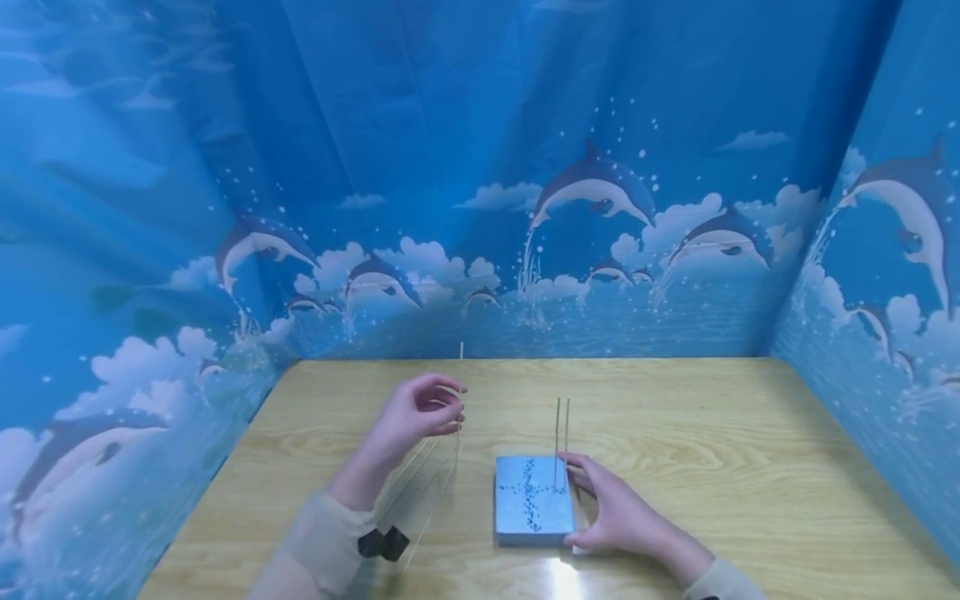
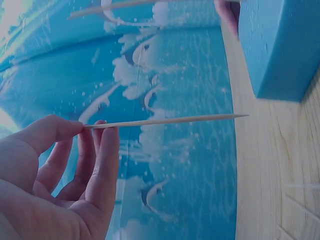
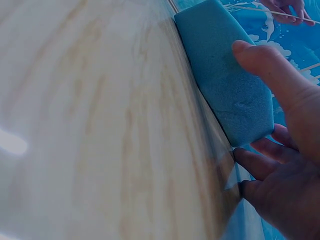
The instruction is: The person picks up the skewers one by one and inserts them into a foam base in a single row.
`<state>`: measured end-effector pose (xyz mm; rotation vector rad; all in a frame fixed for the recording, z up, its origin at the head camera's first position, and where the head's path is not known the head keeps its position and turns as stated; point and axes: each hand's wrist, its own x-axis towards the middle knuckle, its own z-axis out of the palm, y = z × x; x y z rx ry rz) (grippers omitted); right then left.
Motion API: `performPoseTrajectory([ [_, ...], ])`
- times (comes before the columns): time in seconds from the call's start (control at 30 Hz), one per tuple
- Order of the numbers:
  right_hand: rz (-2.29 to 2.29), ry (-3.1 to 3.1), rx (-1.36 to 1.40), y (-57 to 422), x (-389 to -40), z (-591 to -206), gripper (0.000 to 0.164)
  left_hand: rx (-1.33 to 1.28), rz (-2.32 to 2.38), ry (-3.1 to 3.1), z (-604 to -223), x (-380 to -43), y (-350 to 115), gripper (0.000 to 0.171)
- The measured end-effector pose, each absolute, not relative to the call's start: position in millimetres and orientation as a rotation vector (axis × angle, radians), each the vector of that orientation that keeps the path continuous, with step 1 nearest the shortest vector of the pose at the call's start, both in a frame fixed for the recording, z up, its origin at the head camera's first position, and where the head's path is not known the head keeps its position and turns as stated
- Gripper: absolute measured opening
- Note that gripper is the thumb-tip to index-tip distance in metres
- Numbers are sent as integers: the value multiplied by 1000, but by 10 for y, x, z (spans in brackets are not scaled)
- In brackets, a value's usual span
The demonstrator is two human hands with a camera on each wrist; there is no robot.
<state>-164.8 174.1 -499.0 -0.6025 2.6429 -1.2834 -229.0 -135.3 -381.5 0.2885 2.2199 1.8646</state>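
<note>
My left hand (image 1: 420, 412) pinches a thin wooden skewer (image 2: 175, 120) near its upper part, thumb against fingertips. In the head view the skewer stands upright, left of the blue foam block (image 1: 513, 512); its pointed end faces down toward the table. Small dark holes dot the block's top in a rough cross. Two skewers (image 1: 557, 442) stand upright in the block near its right edge. My right hand (image 1: 622, 508) holds the block from the right, with the thumb (image 3: 265, 65) on one side and the fingers round the other.
Several loose skewers (image 2: 303, 208) lie on the wooden table (image 1: 697, 433), below and beside my left forearm. A blue curtain (image 1: 450, 167) with dolphins hangs behind the table and along both sides. Dark square pieces (image 1: 382, 543) sit at my left sleeve.
</note>
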Motion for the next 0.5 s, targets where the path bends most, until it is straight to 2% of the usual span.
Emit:
performPoseTrajectory([
  [0.5, -1291, 2631, -601, 1735, -1648, -4983, 115, 416, 1996, 2137, -3889, -2095, -805, 29],
])
